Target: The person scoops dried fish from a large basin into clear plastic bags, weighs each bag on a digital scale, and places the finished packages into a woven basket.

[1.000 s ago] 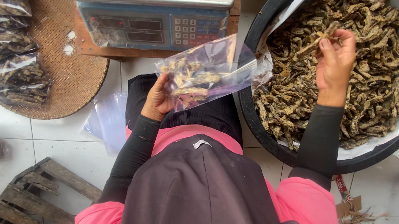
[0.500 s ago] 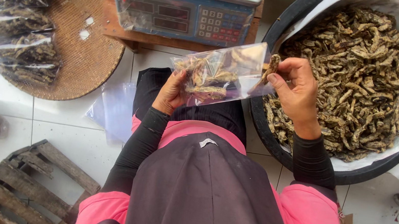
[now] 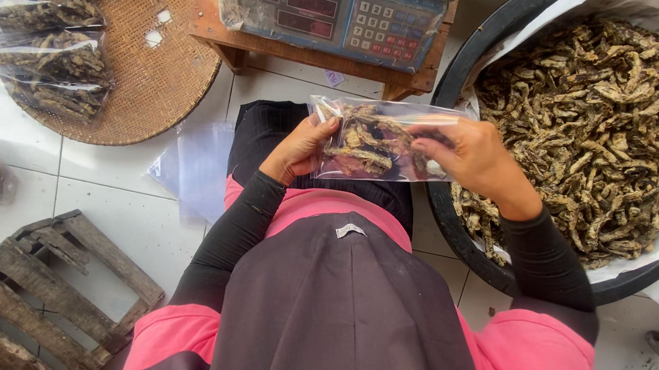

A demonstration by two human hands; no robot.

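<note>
**White tiled floor and what rests on it**

The white tiled floor (image 3: 113, 216) carries a round woven tray (image 3: 155, 60) at upper left, a low wooden stand (image 3: 312, 57) at top centre and a big black tub (image 3: 458, 236) to the right. A slatted wooden pallet (image 3: 36, 290) lies at lower left. Loose clear plastic bags (image 3: 196, 167) lie flat between tray and stand.

Clear plastic bag (image 3: 377, 142) of dark dried pieces, held just below blue scale (image 3: 327, 7). Two dark red-lit display screens (image 3: 281, 7) on scale front, grey keypad (image 3: 388, 33) right of them. Filled clear bags (image 3: 46, 20) stacked left of scale. Empty clear bags (image 3: 196, 167) lower left of scale.
</note>
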